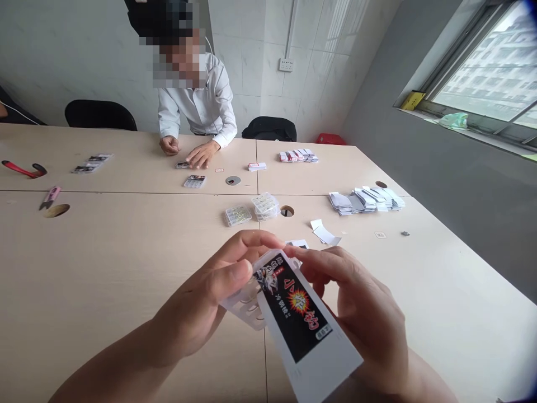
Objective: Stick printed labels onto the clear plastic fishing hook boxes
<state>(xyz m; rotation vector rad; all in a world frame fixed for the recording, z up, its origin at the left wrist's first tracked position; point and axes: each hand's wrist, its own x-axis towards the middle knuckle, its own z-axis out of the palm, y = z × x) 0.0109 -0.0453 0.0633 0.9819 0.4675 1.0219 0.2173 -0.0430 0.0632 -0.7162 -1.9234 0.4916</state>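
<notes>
Head view: the left hand (199,305) grips a clear box (243,310), its thumb just beside the edge of a printed card (293,313). Both are held above the table (104,280). The card slants across the box, its plain white end jutting well past it toward the wearer. The right hand (369,308) is half curled, index fingertip at the card's top end; its thumb is hidden, so I cannot tell whether it pinches. As I judge it, the left hand should keep the box steady without squeezing its walls, while the right guides the card lightly by its edges. Bringing the card's long sides parallel with the box seems wise; pushing it while skewed could crease a corner.
</notes>
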